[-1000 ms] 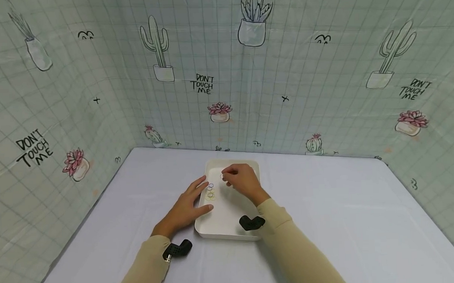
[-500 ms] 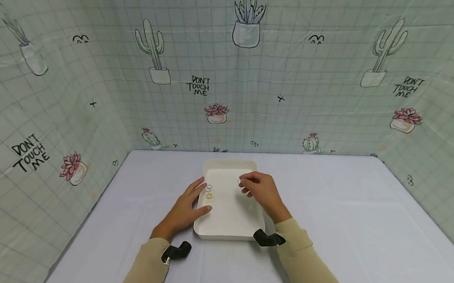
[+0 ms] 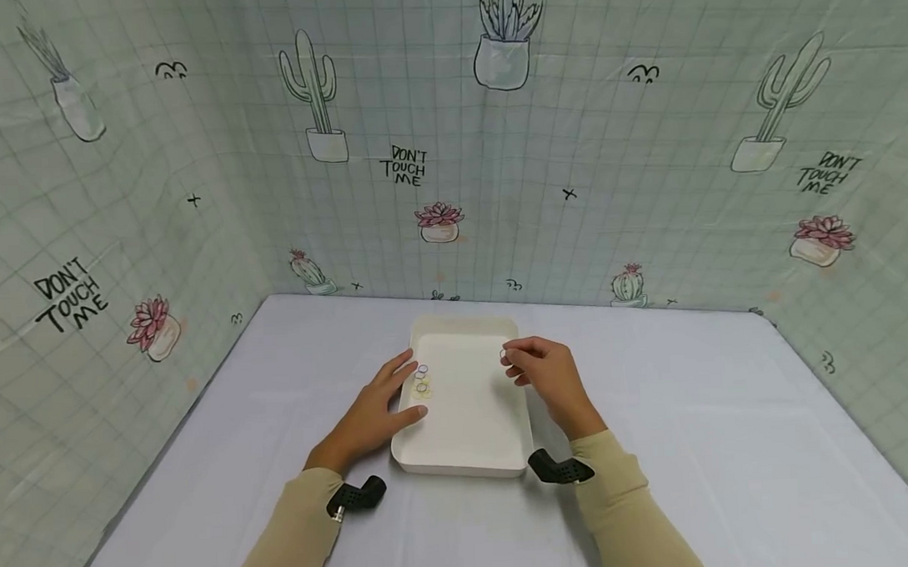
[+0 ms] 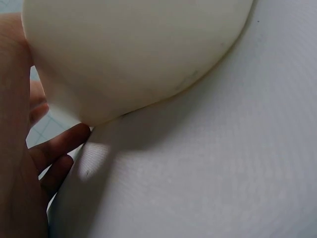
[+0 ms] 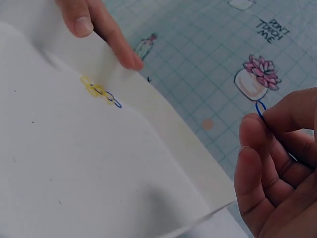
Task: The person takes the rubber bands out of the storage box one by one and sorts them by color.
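Note:
In the head view my left hand [image 3: 367, 424] rests at the left rim of a white rectangular tray [image 3: 467, 437], fingers and thumb spread. The left wrist view shows its fingers against the tray's outer wall [image 4: 138, 54]. My right hand [image 3: 553, 382] is raised over the tray's right side. Between thumb and index finger it pinches a small thin blue ring [image 5: 257, 106]; the other fingers are bent. Several small rings lie grouped along the tray's left wall, yellow rings [image 5: 89, 87] overlapping with blue rings [image 5: 117, 103].
A white cloth [image 3: 692, 442] covers the table under the tray. Behind and at the sides hangs a gridded curtain [image 3: 490, 232] with cactus drawings. A black wrist camera [image 3: 356, 494] is strapped on the left sleeve, another black camera [image 3: 560, 467] on the right.
My right hand has moved right, from the middle of the tray's far part to its right side, with the blue ring still pinched. The left hand stays at the left rim.

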The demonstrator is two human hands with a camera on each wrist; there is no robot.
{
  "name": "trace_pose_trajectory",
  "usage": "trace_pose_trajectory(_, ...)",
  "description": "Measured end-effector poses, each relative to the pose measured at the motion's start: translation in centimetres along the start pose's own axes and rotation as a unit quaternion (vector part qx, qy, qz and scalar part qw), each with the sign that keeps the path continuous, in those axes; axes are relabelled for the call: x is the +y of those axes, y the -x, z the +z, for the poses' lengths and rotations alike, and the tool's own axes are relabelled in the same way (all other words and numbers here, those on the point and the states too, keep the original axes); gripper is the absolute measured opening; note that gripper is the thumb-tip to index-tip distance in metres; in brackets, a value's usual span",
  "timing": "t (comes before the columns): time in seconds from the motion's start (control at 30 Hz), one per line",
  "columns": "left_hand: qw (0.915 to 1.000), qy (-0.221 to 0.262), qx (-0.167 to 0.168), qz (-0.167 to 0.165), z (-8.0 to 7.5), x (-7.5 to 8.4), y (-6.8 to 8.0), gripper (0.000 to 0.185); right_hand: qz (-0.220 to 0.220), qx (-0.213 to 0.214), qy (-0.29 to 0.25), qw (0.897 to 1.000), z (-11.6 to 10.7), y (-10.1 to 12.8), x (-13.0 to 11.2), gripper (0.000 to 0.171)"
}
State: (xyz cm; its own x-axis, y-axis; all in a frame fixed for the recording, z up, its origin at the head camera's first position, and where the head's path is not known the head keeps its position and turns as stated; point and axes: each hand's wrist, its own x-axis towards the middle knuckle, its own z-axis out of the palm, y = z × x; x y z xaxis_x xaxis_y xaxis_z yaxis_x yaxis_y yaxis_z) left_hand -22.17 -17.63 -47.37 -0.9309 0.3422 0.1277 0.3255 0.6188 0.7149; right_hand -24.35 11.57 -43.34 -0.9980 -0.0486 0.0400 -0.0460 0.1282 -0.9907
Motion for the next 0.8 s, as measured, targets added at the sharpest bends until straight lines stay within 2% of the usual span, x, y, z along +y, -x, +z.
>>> trace_pose_trajectory(0.17, 1.0000, 0.002, 0.006, 0.007, -0.3, 0.0, -0.1, 0.079, 0.012, 0.015, -0.015, 1.000, -1.3, -0.7, 0.2, 0.030)
trace_pose_trajectory(0.27, 1.0000, 0.005, 0.008, 0.004, -0.2, 0.1, 0.1, 0.079, 0.036, 0.029, -0.030, 0.998, -2.9, -0.8, 0.7, 0.036)
trace_pose_trajectory(0.47, 1.0000, 0.002, -0.007, 0.000, 0.2, 0.1, 0.1, 0.079, 0.086, 0.075, -0.045, 0.992, -6.4, -0.3, 1.9, 0.036)
trace_pose_trajectory(0.67, 0.9999, 0.002, 0.004, 0.010, 0.2, 0.1, -0.1, 0.077, 0.098, 0.077, -0.040, 0.991, -8.4, -0.1, 2.6, 0.041)
trace_pose_trajectory(0.8, 1.0000, 0.001, 0.001, 0.005, -0.2, 0.1, 0.0, 0.078, 0.103, 0.072, -0.045, 0.991, -9.0, -0.6, 2.6, 0.042)
